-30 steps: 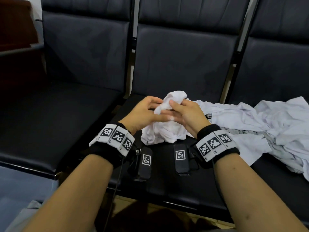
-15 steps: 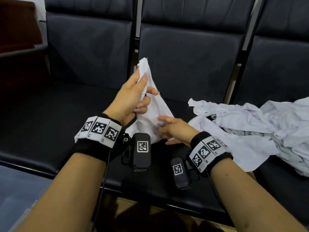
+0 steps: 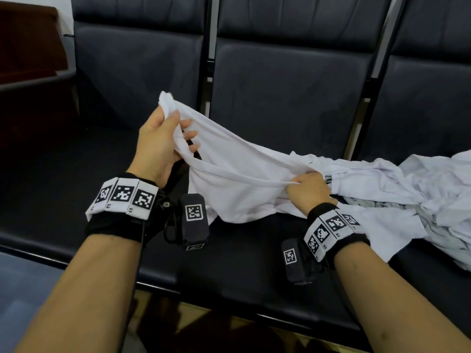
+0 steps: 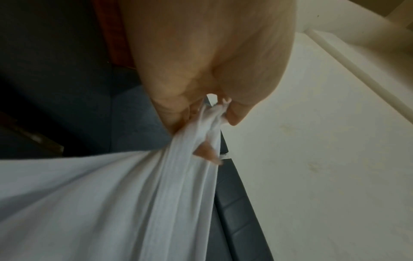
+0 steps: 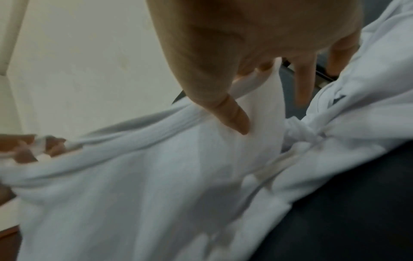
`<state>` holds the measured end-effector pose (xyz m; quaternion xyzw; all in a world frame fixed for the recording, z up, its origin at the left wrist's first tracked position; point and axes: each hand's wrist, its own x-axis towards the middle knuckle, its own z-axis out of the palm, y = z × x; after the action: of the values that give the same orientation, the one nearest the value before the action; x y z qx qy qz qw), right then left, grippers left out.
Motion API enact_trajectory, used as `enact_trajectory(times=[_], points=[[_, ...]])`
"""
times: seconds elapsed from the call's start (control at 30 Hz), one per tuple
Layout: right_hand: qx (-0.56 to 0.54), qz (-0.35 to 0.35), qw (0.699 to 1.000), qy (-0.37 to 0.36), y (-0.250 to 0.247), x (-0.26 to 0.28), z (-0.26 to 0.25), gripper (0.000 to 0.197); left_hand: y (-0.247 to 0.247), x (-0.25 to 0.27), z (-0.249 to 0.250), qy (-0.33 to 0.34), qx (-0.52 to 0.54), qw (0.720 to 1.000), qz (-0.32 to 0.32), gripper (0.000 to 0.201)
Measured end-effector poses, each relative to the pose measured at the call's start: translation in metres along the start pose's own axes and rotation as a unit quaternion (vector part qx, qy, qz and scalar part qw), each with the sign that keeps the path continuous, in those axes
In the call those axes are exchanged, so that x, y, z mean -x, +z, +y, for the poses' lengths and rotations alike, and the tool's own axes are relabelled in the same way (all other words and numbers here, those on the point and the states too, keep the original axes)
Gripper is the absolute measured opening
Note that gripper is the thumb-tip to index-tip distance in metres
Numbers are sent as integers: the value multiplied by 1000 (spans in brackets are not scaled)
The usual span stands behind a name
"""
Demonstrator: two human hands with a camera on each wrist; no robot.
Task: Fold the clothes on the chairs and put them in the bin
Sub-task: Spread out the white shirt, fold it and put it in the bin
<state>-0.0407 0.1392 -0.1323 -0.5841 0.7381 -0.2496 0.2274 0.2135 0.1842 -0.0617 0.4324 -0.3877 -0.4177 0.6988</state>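
I am opening out one white shirt (image 3: 237, 179) so I can fold it. It hangs between my hands over the middle chair seat (image 3: 229, 263), with its low edge on the seat. My left hand (image 3: 158, 146) is up high and grips a bunched corner. My right hand (image 3: 307, 191) is low and pinches an edge (I think a hem, it is blurry). Next I need to pull it flat. More clothes (image 3: 407, 189) lie to the right. I see no bin.
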Motion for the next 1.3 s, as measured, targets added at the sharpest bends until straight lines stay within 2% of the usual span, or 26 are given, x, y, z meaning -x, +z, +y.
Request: enact_trajectory(times=[0.03, 0.1, 0.23, 0.33, 0.4, 0.57, 0.63, 0.73, 0.83, 0.9, 1.0, 1.1, 1.2, 1.3], points=[[-48, 20, 999, -10, -3, -2, 1, 18, -2, -1, -3, 0, -3, 1000, 6, 20], [-113, 59, 991, -28, -8, -3, 3, 22, -4, -2, -9, 5, -24, 999, 28, 19], [-179, 134, 973, -56, -12, 0, 1, 26, -10, -6, -19, -21, -49, 996, 65, 14], [-260, 153, 952, -50, -12, -4, -2, 28, -12, -7, -28, -41, -81, 993, 69, 8], [-307, 164, 937, -36, -13, -6, -4, 22, -13, -9, -33, -49, -107, 990, 75, 8], [-277, 176, 944, -23, -12, -10, 5, 16, -22, -14, -54, -98, -129, 981, 105, 12], [-257, 155, 954, -9, -7, -13, 11, 10, -26, -14, -62, -124, -147, 975, 110, 14], [-232, 135, 963, -12, -1, -17, 17, 23, -32, -15, -69, -156, -175, 964, 124, 19], [-219, 174, 960, 3, -2, -17, 21, 23, -41, -18, -72, -180, -178, 954, 160, 20], [-233, 212, 949, 25, -4, -17, 24, 27, -43, -18, -70, -181, -170, 951, 187, 18], [-248, 245, 935, 59, -6, -18, 28, 32, -43, -18, -66, -158, -169, 948, 218, 27], [-272, 212, 937, 59, -7, -16, 28, 16, -46, -21, -63, -130, -151, 951, 235, 25], [-342, 170, 922, 68, -10, -11, 22, 21, -51, -24, -60, -106, -134, 948, 267, 39], [-387, 152, 906, 78, -7, -15, 21, 31, -51, -23, -56, -89, -121, 945, 290, 42]])
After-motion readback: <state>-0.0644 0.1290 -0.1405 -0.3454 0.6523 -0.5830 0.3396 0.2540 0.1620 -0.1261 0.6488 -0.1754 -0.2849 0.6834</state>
